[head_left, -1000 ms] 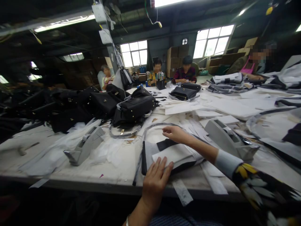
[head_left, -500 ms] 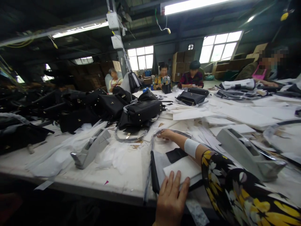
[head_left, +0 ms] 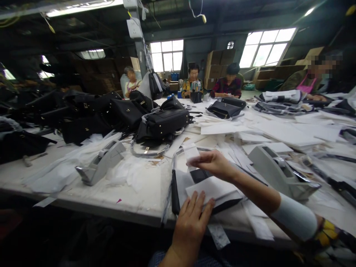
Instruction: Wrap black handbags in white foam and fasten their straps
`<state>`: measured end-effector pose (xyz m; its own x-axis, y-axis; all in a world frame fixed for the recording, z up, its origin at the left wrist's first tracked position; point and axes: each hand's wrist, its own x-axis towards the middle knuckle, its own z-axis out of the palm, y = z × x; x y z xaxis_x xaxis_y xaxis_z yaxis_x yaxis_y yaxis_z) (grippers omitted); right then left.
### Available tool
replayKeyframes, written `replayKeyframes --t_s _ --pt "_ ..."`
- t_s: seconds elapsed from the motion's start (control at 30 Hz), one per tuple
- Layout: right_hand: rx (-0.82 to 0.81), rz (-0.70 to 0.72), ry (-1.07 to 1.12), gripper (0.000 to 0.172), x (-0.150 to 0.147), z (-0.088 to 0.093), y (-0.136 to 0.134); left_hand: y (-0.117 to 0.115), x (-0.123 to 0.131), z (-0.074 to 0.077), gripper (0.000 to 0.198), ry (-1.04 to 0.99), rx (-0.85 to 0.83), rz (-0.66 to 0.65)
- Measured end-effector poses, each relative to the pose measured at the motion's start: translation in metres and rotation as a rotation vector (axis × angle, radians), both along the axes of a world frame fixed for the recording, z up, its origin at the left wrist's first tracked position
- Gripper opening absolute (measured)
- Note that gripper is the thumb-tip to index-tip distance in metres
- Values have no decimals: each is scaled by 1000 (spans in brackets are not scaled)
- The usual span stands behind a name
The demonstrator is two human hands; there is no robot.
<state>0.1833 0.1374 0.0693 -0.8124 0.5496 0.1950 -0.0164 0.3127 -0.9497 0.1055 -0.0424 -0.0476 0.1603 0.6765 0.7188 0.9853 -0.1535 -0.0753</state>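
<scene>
A black bag (head_left: 174, 193) lies near the table's front edge, with a white sheet (head_left: 219, 187) over it. My left hand (head_left: 191, 218) rests flat on the sheet's near part, fingers spread. Above the bag's far side, my right hand (head_left: 213, 163) pinches a small white piece (head_left: 191, 152) between thumb and fingers. A plastic-wrapped strap curves around the bag's left side and behind it. Below my left hand's right side, a pale strip (head_left: 219, 236) hangs over the table edge.
Grey tape dispensers stand left (head_left: 101, 163) and right (head_left: 280, 172). Black bags (head_left: 164, 124) are piled behind and to the left. White sheets (head_left: 289, 129) cover the right side. Several people sit across the table, and a hammer (head_left: 27, 159) lies at the far left.
My right hand has drawn back and up from the strap's far end and now holds a small white piece. My left hand remains on the sheet. The view has shifted slightly.
</scene>
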Motion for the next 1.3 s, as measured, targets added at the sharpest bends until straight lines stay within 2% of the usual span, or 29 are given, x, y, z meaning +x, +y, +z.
replayKeyframes --t_s 0.07,0.17,0.23,0.4,0.5,0.57,0.63,0.73,0.77,0.83,0.9,0.97,1.03,1.1,1.2,1.3 --pt "159 47 -56 18 24 -3 -23 -1 -1 2 40 -16 -6 -22" --pt "400 182 -34 25 55 -14 -50 -2 -2 4 33 -105 -7 -61" --pt "506 210 -1 30 72 -26 -61 -2 -3 5 31 -152 -9 -83" --pt "623 73 123 27 94 -65 -73 -5 -5 5 26 -207 -34 -86" --pt "747 28 169 27 96 -81 -77 -6 -6 4 28 -275 -20 -74" --pt "837 62 182 27 96 -82 -82 -6 -6 4 28 -289 1 -62" --pt "872 171 162 27 96 -74 -88 -7 -7 3 32 -267 -1 -67" --pt "757 375 130 31 98 -50 -89 -7 -7 1 38 -227 -40 -114" --pt "696 375 129 34 97 -41 -86 -6 -7 0 38 -222 -46 -127" --pt "633 241 110 35 90 -29 -71 -6 -7 -3 39 -217 -35 -146" --pt "687 49 2 33 74 -27 -49 -6 -8 -5 39 -206 -23 -148" --pt "793 -27 -214 39 53 -33 -26 -6 -8 -6 39 -187 -33 -138" --pt "862 35 -425 45 30 -44 -7 -6 -8 -7 39 -167 -41 -128" --pt "892 139 -539 45 12 -53 4 -6 -8 -7 39 -156 -31 -124" --pt "858 258 -574 37 -7 -61 10 -6 -9 -8 39 -138 -18 -125" --pt "791 300 -601 35 -20 -63 15 -5 -10 -8 40 -130 -25 -127"
